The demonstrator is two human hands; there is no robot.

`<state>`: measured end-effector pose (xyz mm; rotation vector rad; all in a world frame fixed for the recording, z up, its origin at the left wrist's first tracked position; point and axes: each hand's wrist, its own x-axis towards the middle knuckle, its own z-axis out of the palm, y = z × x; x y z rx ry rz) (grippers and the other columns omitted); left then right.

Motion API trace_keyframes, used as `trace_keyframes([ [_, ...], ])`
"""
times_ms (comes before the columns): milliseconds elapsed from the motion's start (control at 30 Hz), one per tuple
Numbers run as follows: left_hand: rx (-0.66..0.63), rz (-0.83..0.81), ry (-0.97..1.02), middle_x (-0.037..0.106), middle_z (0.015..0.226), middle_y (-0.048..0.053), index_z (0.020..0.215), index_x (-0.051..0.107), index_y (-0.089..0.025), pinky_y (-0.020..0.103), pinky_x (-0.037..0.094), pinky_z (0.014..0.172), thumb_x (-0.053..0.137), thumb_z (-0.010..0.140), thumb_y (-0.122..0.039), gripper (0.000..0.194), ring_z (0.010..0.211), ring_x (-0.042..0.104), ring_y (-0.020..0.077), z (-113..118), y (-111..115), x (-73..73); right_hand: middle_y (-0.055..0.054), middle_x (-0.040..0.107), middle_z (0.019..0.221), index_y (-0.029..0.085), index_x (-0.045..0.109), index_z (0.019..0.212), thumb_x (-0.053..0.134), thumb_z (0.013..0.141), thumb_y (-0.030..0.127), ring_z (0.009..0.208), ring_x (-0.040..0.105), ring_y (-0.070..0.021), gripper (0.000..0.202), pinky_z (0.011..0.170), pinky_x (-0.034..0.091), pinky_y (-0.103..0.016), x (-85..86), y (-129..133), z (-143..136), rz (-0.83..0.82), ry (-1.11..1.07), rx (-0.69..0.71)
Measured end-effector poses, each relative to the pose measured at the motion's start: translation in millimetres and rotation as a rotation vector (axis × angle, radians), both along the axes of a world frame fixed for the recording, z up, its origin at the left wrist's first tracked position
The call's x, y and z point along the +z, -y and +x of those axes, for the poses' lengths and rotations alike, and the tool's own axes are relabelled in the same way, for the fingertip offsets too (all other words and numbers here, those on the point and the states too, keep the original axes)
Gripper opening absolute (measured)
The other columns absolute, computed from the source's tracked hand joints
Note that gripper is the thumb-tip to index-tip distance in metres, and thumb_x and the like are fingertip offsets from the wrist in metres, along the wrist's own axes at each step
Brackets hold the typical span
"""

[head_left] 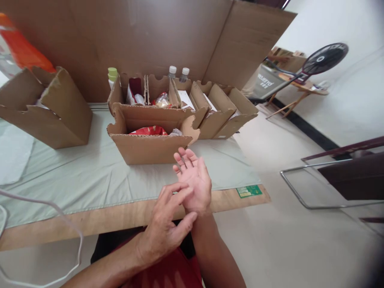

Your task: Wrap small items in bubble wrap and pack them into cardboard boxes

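My right hand point(196, 186) is turned palm up above the table's front edge, its fingers loosely spread and nothing in them. Across it comes my left hand point(169, 212), its index finger on the right palm and its thumb by the right wrist; thumb and fingers are apart and no object shows between them. Just beyond my hands stands a low cardboard box point(150, 150) holding a red package point(149, 130) and something greyish. Behind it, a row of narrow cardboard bins point(217, 106) holds packets, white cards and other items partly hidden by the walls.
A taller cardboard box point(70, 108) stands at the left, near an orange object point(28, 48). Two white-capped bottles point(184, 74) and a green-capped bottle point(112, 75) rise behind the bins. A white cable point(45, 202) loops at lower left. A fan point(325, 59) and metal-framed chair point(300, 196) are right.
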<state>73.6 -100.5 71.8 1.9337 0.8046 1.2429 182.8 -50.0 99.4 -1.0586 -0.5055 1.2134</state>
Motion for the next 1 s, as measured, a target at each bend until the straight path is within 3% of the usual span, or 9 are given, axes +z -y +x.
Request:
trace_keyframes([
  [67, -0.006, 0.010, -0.026, 0.058, 0.131, 0.013, 0.135, 0.056, -0.025, 0.043, 0.055, 0.096, 0.061, 0.091, -0.012, 0.047, 0.119, 0.059, 0.0249, -0.4, 0.3, -1.7, -0.012, 0.052, 0.154, 0.025, 0.054, 0.125, 0.031, 0.096, 0.064, 0.138, 0.054, -0.0255, 0.053, 0.101, 0.050, -0.042, -0.9, -0.9, 0.1, -0.006, -0.006, 0.025],
  [200, -0.004, -0.032, 0.014, 0.060, 0.127, 0.011, 0.114, 0.063, -0.025, 0.044, 0.055, 0.097, 0.058, 0.089, -0.008, 0.030, 0.119, 0.061, 0.0247, -1.2, -3.1, -1.5, -0.012, 0.056, 0.150, 0.024, 0.058, 0.119, 0.028, 0.096, 0.066, 0.134, 0.057, -0.0267, 0.056, 0.098, 0.053, -0.043, -2.1, -3.3, -1.1, -0.019, -0.031, 0.050],
  [333, 0.012, -0.082, 0.012, 0.054, 0.139, 0.013, 0.119, 0.060, -0.025, 0.049, 0.051, 0.105, 0.061, 0.089, -0.012, 0.033, 0.130, 0.056, 0.0274, -1.9, -8.8, 0.0, -0.010, 0.056, 0.151, 0.026, 0.058, 0.117, 0.025, 0.096, 0.070, 0.136, 0.056, -0.0259, 0.059, 0.099, 0.053, -0.043, -2.9, -5.3, 0.0, -0.009, -0.020, 0.082],
  [500, -0.022, -0.087, 0.003, 0.057, 0.134, 0.011, 0.103, 0.062, -0.024, 0.044, 0.053, 0.102, 0.061, 0.087, -0.008, 0.023, 0.127, 0.058, 0.0253, -1.3, -12.3, -2.6, -0.008, 0.057, 0.149, 0.028, 0.060, 0.114, 0.021, 0.097, 0.069, 0.135, 0.057, -0.0265, 0.059, 0.100, 0.053, -0.045, -3.7, -8.3, 4.0, -0.009, 0.006, 0.096],
  [633, -0.062, -0.111, -0.008, 0.054, 0.141, 0.014, 0.127, 0.059, -0.025, 0.043, 0.055, 0.099, 0.057, 0.086, -0.006, 0.045, 0.129, 0.057, 0.0255, 0.8, -15.2, -5.2, -0.009, 0.061, 0.146, 0.025, 0.063, 0.112, 0.041, 0.098, 0.056, 0.131, 0.059, -0.0257, 0.041, 0.102, 0.050, -0.044, -9.7, -6.6, 1.3, -0.012, 0.034, 0.036],
  [767, -0.115, -0.099, -0.040, 0.057, 0.136, 0.009, 0.093, 0.066, -0.024, 0.036, 0.057, 0.091, 0.057, 0.085, -0.006, 0.021, 0.115, 0.063, 0.0212, -13.1, -23.1, -3.1, -0.006, 0.062, 0.143, 0.025, 0.070, 0.104, 0.050, 0.101, 0.042, 0.133, 0.056, -0.0241, 0.027, 0.108, 0.042, -0.043, -20.0, 1.3, 8.7, 0.165, 0.389, -0.221],
  [833, 0.024, -0.053, -0.056, 0.056, 0.140, 0.007, 0.096, 0.066, -0.026, 0.038, 0.056, 0.095, 0.057, 0.088, -0.010, 0.020, 0.119, 0.061, 0.0223, -30.9, -33.4, -2.2, -0.006, 0.063, 0.141, 0.026, 0.071, 0.106, 0.054, 0.100, 0.037, 0.136, 0.053, -0.0245, 0.022, 0.110, 0.039, -0.044, -24.7, 1.3, 22.8, 0.245, 0.535, -0.385],
  [900, 0.343, -0.008, 0.004, 0.054, 0.144, 0.006, 0.117, 0.063, -0.030, 0.046, 0.050, 0.107, 0.057, 0.093, -0.016, 0.028, 0.131, 0.054, 0.0251, -54.2, -51.2, -3.3, -0.007, 0.060, 0.144, 0.026, 0.068, 0.118, 0.057, 0.098, 0.035, 0.138, 0.052, -0.0259, 0.024, 0.112, 0.038, -0.047, -29.2, -5.6, 40.4, 0.263, 0.624, -0.464],
  [1000, 0.737, 0.016, 0.132, 0.045, 0.155, 0.006, 0.144, 0.047, -0.033, 0.053, 0.039, 0.118, 0.063, 0.094, -0.030, 0.052, 0.146, 0.041, 0.0285, -87.8, -92.5, -11.4, -0.012, 0.052, 0.152, 0.025, 0.055, 0.140, 0.065, 0.093, 0.039, 0.139, 0.050, -0.0286, 0.051, 0.111, 0.039, -0.050, -37.8, -31.1, 59.8, 0.257, 0.749, -0.366],
])
